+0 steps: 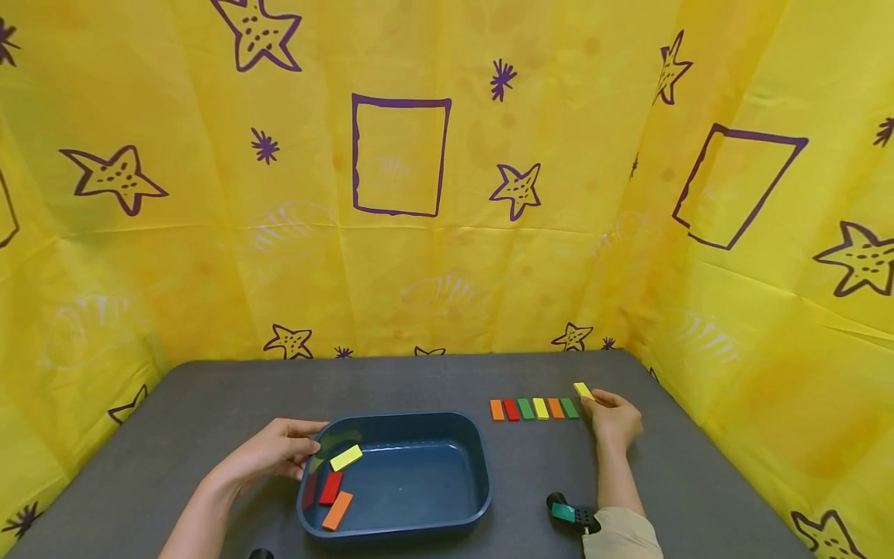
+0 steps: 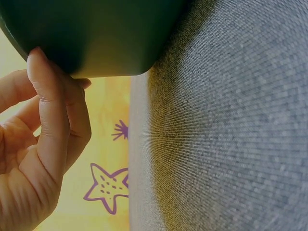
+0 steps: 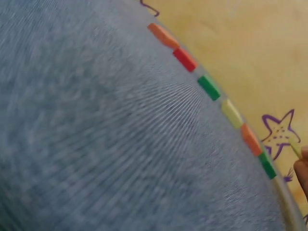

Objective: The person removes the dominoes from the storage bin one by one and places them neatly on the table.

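Note:
In the head view my left hand (image 1: 274,450) grips the left rim of a dark blue plastic tub (image 1: 419,485). Inside, against the tub's left side, lie a yellow block (image 1: 346,458), a red block (image 1: 331,488) and an orange block (image 1: 337,512). My right hand (image 1: 616,421) pinches another yellow block (image 1: 583,390) by one end, at the right end of a row of flat blocks. From left the row runs orange (image 1: 497,410), red (image 1: 512,410), green (image 1: 525,409), yellow (image 1: 541,408), orange (image 1: 555,408), green (image 1: 570,408).
A dark grey cloth-covered table (image 1: 531,458) carries everything. Yellow curtain (image 1: 391,295) with purple starfish prints encloses the back and sides. The right wrist bears a black strap with a teal piece (image 1: 563,512).

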### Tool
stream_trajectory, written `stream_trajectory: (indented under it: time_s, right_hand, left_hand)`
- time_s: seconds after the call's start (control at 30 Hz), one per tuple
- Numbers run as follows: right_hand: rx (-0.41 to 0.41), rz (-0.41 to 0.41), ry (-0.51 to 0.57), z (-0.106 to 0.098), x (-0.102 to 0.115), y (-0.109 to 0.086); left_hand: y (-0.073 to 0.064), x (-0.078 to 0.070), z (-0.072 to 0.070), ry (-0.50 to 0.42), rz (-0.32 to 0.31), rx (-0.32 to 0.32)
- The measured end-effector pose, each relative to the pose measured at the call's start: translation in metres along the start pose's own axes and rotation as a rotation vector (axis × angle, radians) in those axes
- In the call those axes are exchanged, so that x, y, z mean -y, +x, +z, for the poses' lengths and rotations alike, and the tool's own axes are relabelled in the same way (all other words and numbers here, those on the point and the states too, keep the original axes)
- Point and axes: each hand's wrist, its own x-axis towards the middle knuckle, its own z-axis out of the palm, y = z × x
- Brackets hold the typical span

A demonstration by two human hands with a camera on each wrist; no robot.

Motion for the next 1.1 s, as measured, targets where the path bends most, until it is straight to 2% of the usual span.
stream_trajectory:
  time_s: [0.43,1.1]
  right_hand:
    - [0.03,0.013,-0.147,0.001,-0.017,0.002]
    - [0.015,-0.1,-0.251,0.001,-0.016,-0.004]
  left_hand:
    - [0.0,-0.002,0.0,0.005,-0.003,0.002]
    - [0.001,0.002,-0.001,-0.008,-0.006,0.004]
